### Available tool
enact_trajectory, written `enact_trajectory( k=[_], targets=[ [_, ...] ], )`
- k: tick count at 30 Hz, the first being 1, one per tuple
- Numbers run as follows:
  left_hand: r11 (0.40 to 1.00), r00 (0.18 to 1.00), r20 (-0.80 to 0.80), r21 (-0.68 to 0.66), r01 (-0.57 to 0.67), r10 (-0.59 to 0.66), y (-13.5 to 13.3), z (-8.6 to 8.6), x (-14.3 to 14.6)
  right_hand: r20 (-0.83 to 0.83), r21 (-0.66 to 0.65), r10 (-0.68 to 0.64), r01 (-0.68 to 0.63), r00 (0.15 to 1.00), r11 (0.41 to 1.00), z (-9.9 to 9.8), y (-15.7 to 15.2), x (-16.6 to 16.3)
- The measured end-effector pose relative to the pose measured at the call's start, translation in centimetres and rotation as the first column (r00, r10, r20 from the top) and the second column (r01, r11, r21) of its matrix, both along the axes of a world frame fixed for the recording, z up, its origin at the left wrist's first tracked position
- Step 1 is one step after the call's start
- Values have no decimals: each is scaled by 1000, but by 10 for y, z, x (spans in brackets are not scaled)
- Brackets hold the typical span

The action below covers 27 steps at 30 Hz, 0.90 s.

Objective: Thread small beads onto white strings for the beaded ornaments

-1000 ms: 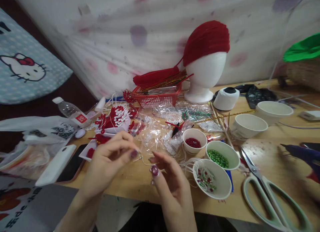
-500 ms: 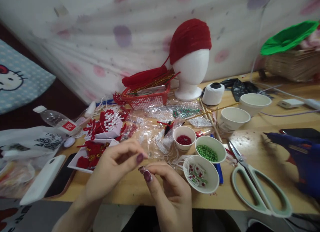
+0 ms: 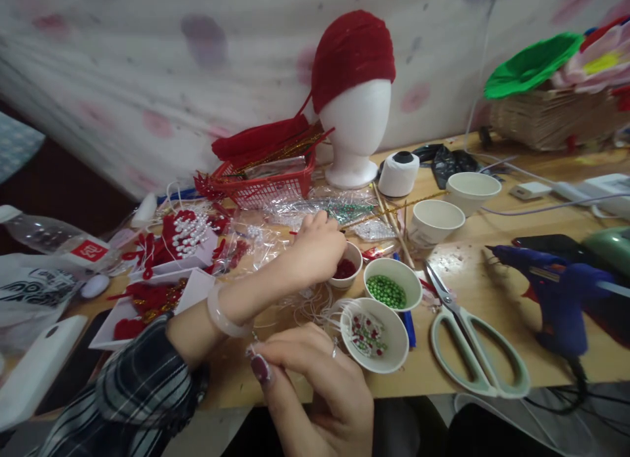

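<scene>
My left hand [image 3: 319, 247] is stretched forward over the table, palm down. It covers part of a white cup of red beads [image 3: 346, 268], and its fingertips are hidden. Close to me, my right hand [image 3: 315, 385] pinches a tiny whitish piece [image 3: 252, 347] between thumb and forefinger, too small to identify. Beyond its knuckles stands a cup with mixed red and green beads and white threads [image 3: 369, 335]. Behind that cup is another cup, holding green beads [image 3: 386, 291]. Loose white threads [image 3: 308, 306] lie between the two hands.
Green-handled scissors [image 3: 475, 339] and a blue glue gun [image 3: 556, 280] lie on the right. A red basket [image 3: 268, 189], a white foam head [image 3: 357, 132] and a thread spool [image 3: 398, 174] stand behind. Trays of red decorations [image 3: 194, 289] and a bottle [image 3: 54, 237] are at left.
My left hand has left its place beside the right hand and reached forward to the red bead cup. My right hand keeps its pinch. The view has shifted right.
</scene>
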<state>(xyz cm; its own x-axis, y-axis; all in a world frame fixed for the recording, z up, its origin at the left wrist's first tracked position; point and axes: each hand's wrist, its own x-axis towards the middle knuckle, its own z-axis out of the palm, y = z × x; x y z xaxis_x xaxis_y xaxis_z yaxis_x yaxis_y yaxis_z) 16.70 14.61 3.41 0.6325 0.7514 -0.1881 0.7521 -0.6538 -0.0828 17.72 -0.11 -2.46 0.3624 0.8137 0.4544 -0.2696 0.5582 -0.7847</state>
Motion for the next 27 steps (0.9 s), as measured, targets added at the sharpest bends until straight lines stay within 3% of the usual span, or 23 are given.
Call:
enact_trajectory(
  k=[7, 12, 20, 24, 27],
  targets=[
    [1000, 996, -86, -7, 13, -13, 2, 7, 6, -33, 22, 37, -36, 999, 999, 2, -2, 0],
    [999, 999, -21, 11, 51, -50, 0, 15, -4, -31, -40, 50, -51, 998, 998, 5, -1, 5],
    [1000, 997, 75, 17, 17, -18, -3, 1, -9, -23, -78, 28, -30, 999, 997, 3, -4, 0],
    [999, 997, 74, 43, 7, -11, -6, 5, -5, -31, -94, -8, 5, 999, 996, 0, -5, -5],
    [1000, 1000, -2, -21, -5, 5, -6, 11, 1, -31, -105, 3, -6, 1000, 994, 1, -5, -5]
  ],
)
